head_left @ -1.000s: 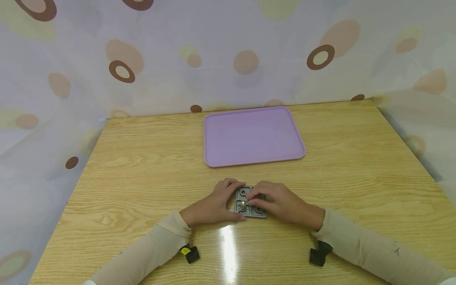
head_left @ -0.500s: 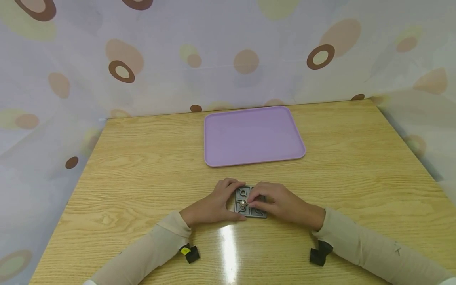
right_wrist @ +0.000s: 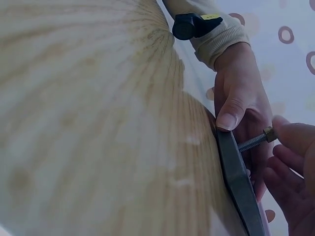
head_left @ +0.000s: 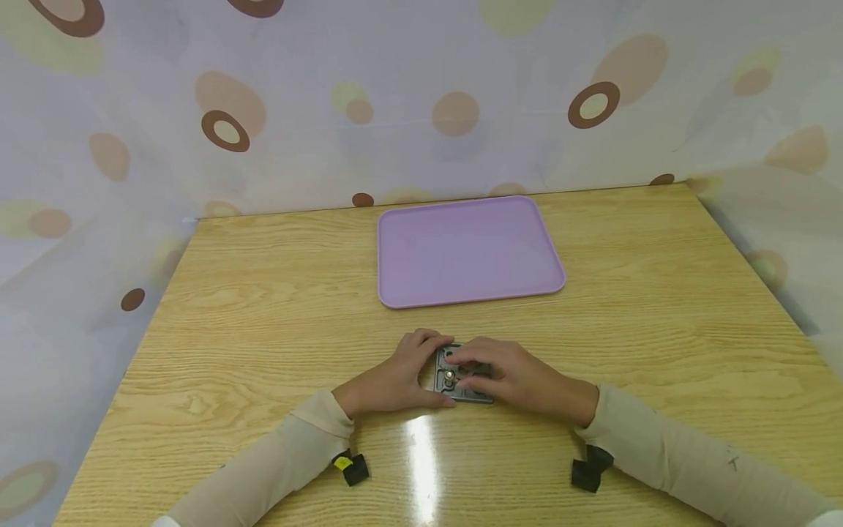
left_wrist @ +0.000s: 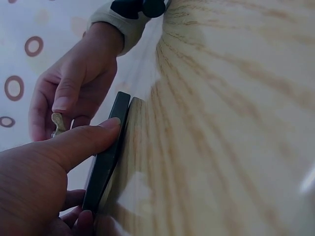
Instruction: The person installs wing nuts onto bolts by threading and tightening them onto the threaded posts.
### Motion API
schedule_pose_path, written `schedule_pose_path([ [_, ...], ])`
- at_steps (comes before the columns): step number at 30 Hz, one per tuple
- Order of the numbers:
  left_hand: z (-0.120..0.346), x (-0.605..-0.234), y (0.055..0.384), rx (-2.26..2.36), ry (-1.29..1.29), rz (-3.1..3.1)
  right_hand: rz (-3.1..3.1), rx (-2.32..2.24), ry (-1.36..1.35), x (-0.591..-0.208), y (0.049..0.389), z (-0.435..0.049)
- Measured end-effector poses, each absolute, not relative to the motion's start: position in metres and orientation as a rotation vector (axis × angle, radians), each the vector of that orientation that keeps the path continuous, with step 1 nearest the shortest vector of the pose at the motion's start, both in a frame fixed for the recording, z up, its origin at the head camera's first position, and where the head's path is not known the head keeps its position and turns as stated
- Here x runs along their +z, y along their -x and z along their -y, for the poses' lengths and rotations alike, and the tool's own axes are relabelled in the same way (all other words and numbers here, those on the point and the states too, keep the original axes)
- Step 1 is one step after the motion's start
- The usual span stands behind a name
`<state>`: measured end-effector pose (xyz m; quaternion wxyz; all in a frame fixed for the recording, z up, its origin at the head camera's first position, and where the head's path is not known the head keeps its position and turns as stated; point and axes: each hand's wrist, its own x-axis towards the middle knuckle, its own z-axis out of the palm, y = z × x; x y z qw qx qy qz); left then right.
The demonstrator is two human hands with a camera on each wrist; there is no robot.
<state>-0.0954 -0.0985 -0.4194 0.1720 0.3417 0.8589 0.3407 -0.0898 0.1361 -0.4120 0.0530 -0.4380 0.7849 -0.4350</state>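
Observation:
A small grey metal plate point(head_left: 466, 396) with raised outlines lies on the table. My left hand point(head_left: 394, 382) grips it at the left side, thumb on the near edge and fingers on the far edge. From the plate rises a threaded bolt point(right_wrist: 252, 142), topped by a brass-coloured wing nut point(right_wrist: 268, 134). One wing of that wing nut point(left_wrist: 58, 121) shows beside the right thumb in the left wrist view. My right hand point(head_left: 530, 377) hovers over the plate's right part, thumb and index finger spread apart around the nut.
A purple tray point(head_left: 469, 252) lies flat on the wooden table point(head_left: 276, 293) beyond the hands. Behind the table hangs a patterned curtain point(head_left: 402, 80) with brown rings and spots. Black wrist mounts point(head_left: 356, 470) sit below the sleeves.
My right thumb and index finger, earlier pinching the wing nut, have parted, the index finger moving away toward the far side. The left hand and plate stay in place.

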Motion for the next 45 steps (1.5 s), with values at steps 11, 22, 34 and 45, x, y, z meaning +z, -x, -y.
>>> schedule_pose_path([
  [11, 0.099, -0.4198, 0.0958, 0.959, -0.977, -2.443, -2.408, -1.28, 1.315, -0.411, 0.0876, -0.1326],
  [22, 0.0987, -0.4189, 0.0958, 0.952, -0.972, -2.438, -2.438, -1.286, 1.308, -0.4099, 0.0901, -0.1326],
  [34, 0.0996, -0.4222, 0.0969, 0.971, -0.983, -2.451, -2.484, -1.325, 1.318, -0.4101, 0.0926, -0.1358],
  [45, 0.0989, -0.4198, 0.0957, 0.973, -0.978, -2.442, -2.488, -1.388, 1.349, -0.4137, 0.0909, -0.1376],
])
